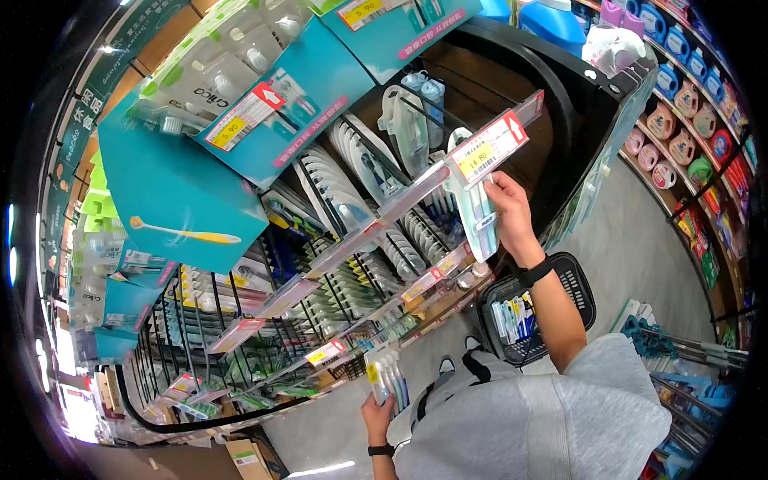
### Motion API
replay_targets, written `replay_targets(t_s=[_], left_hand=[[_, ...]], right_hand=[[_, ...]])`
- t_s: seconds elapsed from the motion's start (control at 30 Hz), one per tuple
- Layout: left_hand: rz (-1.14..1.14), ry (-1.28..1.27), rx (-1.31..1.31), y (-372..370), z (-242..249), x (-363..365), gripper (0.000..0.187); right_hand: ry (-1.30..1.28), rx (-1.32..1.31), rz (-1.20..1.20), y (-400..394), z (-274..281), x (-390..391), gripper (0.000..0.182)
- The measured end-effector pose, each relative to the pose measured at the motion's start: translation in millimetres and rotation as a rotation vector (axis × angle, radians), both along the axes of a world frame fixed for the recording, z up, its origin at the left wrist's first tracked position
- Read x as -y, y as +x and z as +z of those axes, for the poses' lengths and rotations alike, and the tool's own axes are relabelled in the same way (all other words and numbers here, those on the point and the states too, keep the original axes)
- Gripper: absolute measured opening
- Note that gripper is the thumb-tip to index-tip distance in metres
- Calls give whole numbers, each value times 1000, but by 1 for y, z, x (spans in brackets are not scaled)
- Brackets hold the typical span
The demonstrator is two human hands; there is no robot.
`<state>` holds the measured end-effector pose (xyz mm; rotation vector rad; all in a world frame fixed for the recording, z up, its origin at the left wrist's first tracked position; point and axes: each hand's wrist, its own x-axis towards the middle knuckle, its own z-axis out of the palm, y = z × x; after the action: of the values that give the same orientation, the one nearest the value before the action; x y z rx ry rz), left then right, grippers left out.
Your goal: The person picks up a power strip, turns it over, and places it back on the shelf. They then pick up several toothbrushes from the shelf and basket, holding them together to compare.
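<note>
My right hand [512,210] is raised at the shelf edge, its fingers closed on a white toothbrush pack [478,220] that hangs just below a red and white price tag [490,148]. Low in the view, beside my body, my left hand [378,414] holds another toothbrush pack [387,376] with several brushes and a yellow label. Rows of hanging packs [340,188] fill the rack to the left of my right hand. A few clear-fronted packs [406,128] hang near the top of the rack.
A black basket [578,292] with packs in it stands on the floor below my right arm. Teal display boxes [184,192] stand on top at the left. Shelves of bottles [684,96] line the right, with mops or poles [680,344] below them.
</note>
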<state>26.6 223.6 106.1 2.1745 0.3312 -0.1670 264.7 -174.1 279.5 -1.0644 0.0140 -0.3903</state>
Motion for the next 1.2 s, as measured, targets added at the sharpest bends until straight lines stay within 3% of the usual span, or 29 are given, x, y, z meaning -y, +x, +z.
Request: replay_targets(t_s=[0.4,0.63,0.8,1.0,1.13,1.2], left_hand=[[-33,30,-5,-5,-5,2,29],[12,38,37,-13,21,4,28],[51,35,100,-16,39,-3,24],[66,51,257,-6,67,-13,20],[102,1,262,1,102,-1,18],[120,-144,242,6,117,5,16]], right_hand=[[-130,-23,-16,43,9,0,23],[-107,-33,-87,82,-3,-14,17],[-109,-21,-3,126,-31,-7,18],[-157,-23,-60,137,-24,-13,18],[-216,42,-94,126,-37,-5,35],[-270,45,-146,106,-33,-2,36]])
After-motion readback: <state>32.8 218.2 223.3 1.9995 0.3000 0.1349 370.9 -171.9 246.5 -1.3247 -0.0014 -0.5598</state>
